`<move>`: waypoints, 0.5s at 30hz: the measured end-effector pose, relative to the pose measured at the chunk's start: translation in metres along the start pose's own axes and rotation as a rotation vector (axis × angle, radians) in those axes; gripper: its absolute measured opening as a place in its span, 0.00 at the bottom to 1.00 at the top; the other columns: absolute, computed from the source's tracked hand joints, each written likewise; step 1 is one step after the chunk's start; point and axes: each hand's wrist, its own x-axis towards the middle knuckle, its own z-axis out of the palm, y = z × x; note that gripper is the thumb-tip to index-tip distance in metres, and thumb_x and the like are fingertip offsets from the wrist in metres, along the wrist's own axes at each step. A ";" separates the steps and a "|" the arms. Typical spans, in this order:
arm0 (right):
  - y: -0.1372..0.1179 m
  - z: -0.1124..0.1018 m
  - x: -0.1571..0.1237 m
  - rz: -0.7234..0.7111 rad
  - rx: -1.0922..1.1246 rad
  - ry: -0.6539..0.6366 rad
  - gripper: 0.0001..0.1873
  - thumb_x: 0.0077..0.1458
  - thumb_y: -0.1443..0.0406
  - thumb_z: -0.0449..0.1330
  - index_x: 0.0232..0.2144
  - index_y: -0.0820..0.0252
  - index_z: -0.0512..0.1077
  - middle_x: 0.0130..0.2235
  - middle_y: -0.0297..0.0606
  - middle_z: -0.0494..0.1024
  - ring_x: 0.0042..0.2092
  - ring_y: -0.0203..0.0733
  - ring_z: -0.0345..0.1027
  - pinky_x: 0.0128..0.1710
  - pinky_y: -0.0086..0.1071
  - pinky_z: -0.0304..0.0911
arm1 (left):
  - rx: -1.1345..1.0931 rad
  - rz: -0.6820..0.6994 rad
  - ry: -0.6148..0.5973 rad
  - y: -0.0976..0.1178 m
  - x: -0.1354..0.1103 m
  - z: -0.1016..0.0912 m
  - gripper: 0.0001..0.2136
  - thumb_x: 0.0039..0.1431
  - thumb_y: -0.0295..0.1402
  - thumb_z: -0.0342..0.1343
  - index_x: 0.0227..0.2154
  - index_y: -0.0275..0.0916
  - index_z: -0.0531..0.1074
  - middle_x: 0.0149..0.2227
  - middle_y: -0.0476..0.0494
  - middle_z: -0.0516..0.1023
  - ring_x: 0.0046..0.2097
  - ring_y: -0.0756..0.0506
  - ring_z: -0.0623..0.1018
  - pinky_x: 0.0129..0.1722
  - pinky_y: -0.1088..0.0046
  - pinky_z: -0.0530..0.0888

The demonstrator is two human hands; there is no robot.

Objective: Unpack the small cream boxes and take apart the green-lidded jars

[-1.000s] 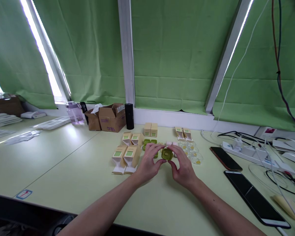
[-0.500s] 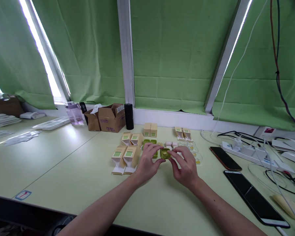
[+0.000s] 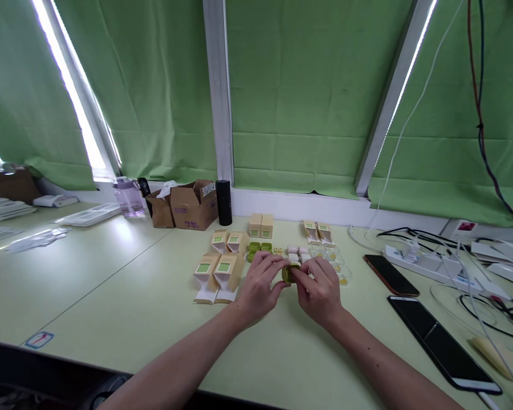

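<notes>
Both my hands meet at the middle of the pale green table (image 3: pixel 111 285). My left hand (image 3: pixel 260 286) and my right hand (image 3: pixel 320 289) pinch a small olive-green case (image 3: pixel 288 274) between their fingertips, held just above the table. Behind them lie two more green cases (image 3: pixel 259 247), small white and pink pieces (image 3: pixel 298 251) and clear plastic trays (image 3: pixel 336 263). Open beige cartons with green labels (image 3: pixel 217 275) stand to the left of my left hand.
Brown cardboard boxes (image 3: pixel 188 205), a black cylinder (image 3: pixel 224 202) and a purple bottle (image 3: pixel 129 196) stand at the back left. Two phones (image 3: pixel 392 275) (image 3: pixel 442 344), a power strip (image 3: pixel 427 263) and cables lie at the right. Green blinds hang behind the table.
My hands have drawn closer together and both now grip the green case, which has been lifted and tipped; earlier it lay flat between my fingers.
</notes>
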 end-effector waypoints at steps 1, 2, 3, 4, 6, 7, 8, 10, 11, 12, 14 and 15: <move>0.000 0.000 0.000 0.003 0.002 0.002 0.08 0.62 0.73 0.60 0.38 0.58 0.78 0.30 0.38 0.70 0.34 0.42 0.59 0.33 0.37 0.53 | 0.004 0.006 0.000 0.000 0.000 0.000 0.19 0.61 0.26 0.63 0.55 0.42 0.74 0.49 0.38 0.78 0.54 0.36 0.72 0.53 0.52 0.76; 0.000 0.000 0.000 0.006 0.004 0.004 0.08 0.61 0.73 0.60 0.38 0.58 0.78 0.30 0.37 0.70 0.34 0.42 0.59 0.33 0.37 0.53 | 0.009 0.011 -0.002 0.001 0.000 0.000 0.19 0.62 0.26 0.63 0.55 0.42 0.73 0.49 0.37 0.78 0.54 0.36 0.72 0.53 0.52 0.76; 0.000 0.000 0.001 0.007 0.007 0.006 0.08 0.61 0.73 0.60 0.38 0.58 0.78 0.30 0.37 0.70 0.34 0.42 0.59 0.33 0.37 0.53 | 0.013 0.014 -0.005 0.001 0.000 0.000 0.19 0.62 0.26 0.63 0.55 0.42 0.73 0.49 0.37 0.78 0.54 0.36 0.72 0.53 0.52 0.76; 0.000 0.000 0.001 0.003 0.009 0.007 0.08 0.61 0.73 0.60 0.37 0.58 0.78 0.30 0.37 0.70 0.34 0.42 0.59 0.33 0.37 0.53 | 0.018 0.017 -0.009 0.001 0.000 0.000 0.19 0.62 0.27 0.62 0.55 0.42 0.73 0.49 0.37 0.78 0.54 0.37 0.72 0.53 0.52 0.76; 0.000 0.000 0.001 -0.007 0.013 0.008 0.07 0.60 0.73 0.61 0.36 0.58 0.77 0.30 0.38 0.70 0.35 0.42 0.59 0.33 0.37 0.54 | 0.025 0.017 -0.017 0.001 0.000 0.000 0.18 0.62 0.26 0.62 0.55 0.42 0.73 0.49 0.37 0.78 0.54 0.37 0.72 0.53 0.52 0.76; 0.000 0.000 0.001 -0.010 0.013 0.006 0.07 0.60 0.73 0.61 0.36 0.58 0.77 0.30 0.38 0.70 0.35 0.43 0.59 0.33 0.38 0.54 | 0.027 0.017 -0.019 0.000 0.000 0.000 0.18 0.62 0.26 0.62 0.55 0.41 0.73 0.49 0.37 0.78 0.54 0.37 0.72 0.54 0.52 0.76; 0.001 0.000 0.000 -0.011 0.014 0.005 0.07 0.61 0.73 0.60 0.36 0.58 0.76 0.30 0.38 0.71 0.35 0.43 0.59 0.33 0.38 0.54 | 0.029 0.018 -0.019 0.000 0.000 0.000 0.18 0.62 0.27 0.62 0.55 0.41 0.73 0.49 0.37 0.78 0.54 0.37 0.72 0.54 0.51 0.76; 0.001 0.000 0.000 -0.004 0.017 0.004 0.08 0.61 0.73 0.60 0.36 0.57 0.76 0.30 0.38 0.71 0.35 0.43 0.59 0.33 0.38 0.55 | 0.031 0.020 -0.020 0.000 -0.001 0.000 0.18 0.63 0.27 0.62 0.55 0.41 0.73 0.49 0.37 0.78 0.54 0.36 0.72 0.54 0.50 0.75; 0.001 0.001 -0.001 0.000 0.018 0.005 0.08 0.61 0.73 0.60 0.35 0.56 0.76 0.30 0.38 0.71 0.35 0.43 0.59 0.33 0.38 0.55 | 0.031 0.019 -0.019 0.000 -0.001 0.000 0.18 0.63 0.27 0.62 0.55 0.41 0.73 0.49 0.37 0.78 0.54 0.36 0.72 0.54 0.50 0.75; 0.002 0.001 -0.001 0.002 0.018 0.007 0.08 0.62 0.73 0.59 0.35 0.56 0.76 0.31 0.38 0.71 0.35 0.43 0.59 0.33 0.38 0.55 | 0.032 0.018 -0.019 0.000 -0.001 0.000 0.18 0.63 0.27 0.62 0.55 0.41 0.73 0.50 0.37 0.78 0.54 0.36 0.72 0.54 0.50 0.75; 0.002 0.002 -0.001 0.003 0.019 0.004 0.08 0.62 0.73 0.59 0.35 0.56 0.76 0.31 0.38 0.71 0.35 0.43 0.59 0.33 0.38 0.54 | 0.032 0.013 -0.017 0.000 -0.001 0.000 0.18 0.62 0.27 0.62 0.55 0.41 0.73 0.50 0.37 0.79 0.54 0.36 0.72 0.54 0.51 0.75; 0.002 0.001 -0.001 0.004 0.020 0.002 0.08 0.62 0.73 0.59 0.35 0.56 0.76 0.31 0.38 0.71 0.35 0.43 0.59 0.33 0.38 0.54 | 0.033 0.012 -0.015 0.000 -0.002 0.000 0.18 0.62 0.26 0.62 0.54 0.41 0.73 0.49 0.37 0.79 0.54 0.36 0.72 0.54 0.51 0.75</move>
